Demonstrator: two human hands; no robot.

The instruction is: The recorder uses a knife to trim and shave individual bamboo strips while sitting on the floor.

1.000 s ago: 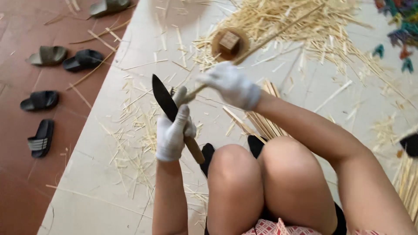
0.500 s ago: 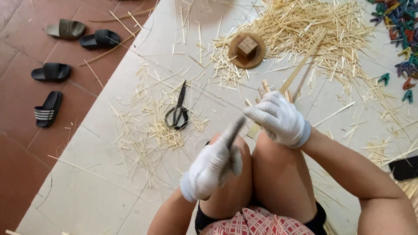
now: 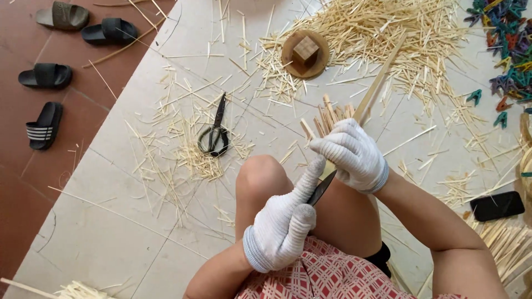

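Left hand (image 3: pixel 282 230) in a white glove tight around a knife (image 3: pixel 321 189), right hand (image 3: pixel 354 155) gripping a bamboo strip (image 3: pixel 379 83), far off a round wooden dish (image 3: pixel 291 62) holding one small wooden block (image 3: pixel 306 49).

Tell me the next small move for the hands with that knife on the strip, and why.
Probably push the knife blade further along the bamboo strip, away from the body. The left hand has the blade against the strip's near end, just below the right hand gripping it, and most of the strip beyond looks uncut.
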